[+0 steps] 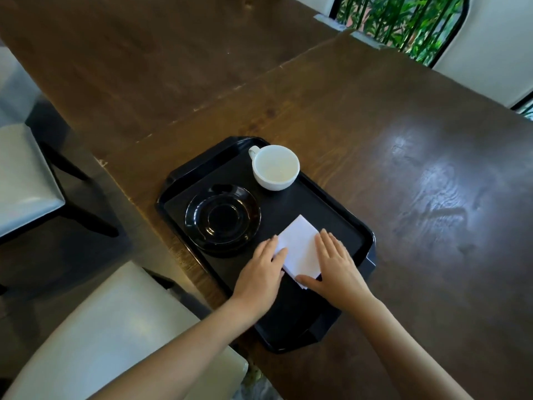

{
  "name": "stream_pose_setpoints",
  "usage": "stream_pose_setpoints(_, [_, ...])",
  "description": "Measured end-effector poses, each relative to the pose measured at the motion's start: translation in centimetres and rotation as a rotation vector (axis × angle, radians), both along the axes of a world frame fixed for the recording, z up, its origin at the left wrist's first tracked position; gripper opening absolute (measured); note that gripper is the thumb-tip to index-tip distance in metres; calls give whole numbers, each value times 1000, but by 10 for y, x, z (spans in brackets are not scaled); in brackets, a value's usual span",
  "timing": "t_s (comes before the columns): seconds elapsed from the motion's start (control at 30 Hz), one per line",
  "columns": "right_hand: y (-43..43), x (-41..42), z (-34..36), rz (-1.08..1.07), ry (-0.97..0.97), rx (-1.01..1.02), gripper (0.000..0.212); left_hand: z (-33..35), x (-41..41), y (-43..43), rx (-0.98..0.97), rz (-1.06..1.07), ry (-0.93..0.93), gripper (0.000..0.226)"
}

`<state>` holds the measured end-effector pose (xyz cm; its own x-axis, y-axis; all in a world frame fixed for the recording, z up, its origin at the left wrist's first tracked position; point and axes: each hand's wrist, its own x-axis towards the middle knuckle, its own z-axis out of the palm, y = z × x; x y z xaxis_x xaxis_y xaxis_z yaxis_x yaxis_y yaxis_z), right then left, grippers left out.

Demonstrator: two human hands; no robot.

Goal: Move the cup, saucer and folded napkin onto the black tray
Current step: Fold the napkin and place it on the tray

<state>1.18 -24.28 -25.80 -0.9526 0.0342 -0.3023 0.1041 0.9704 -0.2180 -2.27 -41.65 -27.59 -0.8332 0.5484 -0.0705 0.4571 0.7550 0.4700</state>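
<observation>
The black tray lies on the dark wooden table. A white cup stands upright at the tray's far end, handle to the left. A glossy black saucer rests on the tray's left side. A folded white napkin lies flat on the tray to the right of the saucer. My left hand touches the napkin's left edge, fingers curled against it. My right hand lies flat with fingers together on the napkin's right side, thumb across its near corner.
The wooden table stretches to the right and far side, joined to a second tabletop at the back. Pale cushioned chairs stand at the left and near left. A window with green plants is at the top right.
</observation>
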Motion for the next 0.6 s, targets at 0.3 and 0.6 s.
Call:
stream_pose_setpoints(0.3, [-3, 4, 1, -26, -35, -11, 99, -4, 0, 0, -59, -28, 82, 42])
stream_pose_setpoints(0.6, [-7, 4, 11, -53, -108, -17, 100, 3, 1, -1, -94, -42, 36, 43])
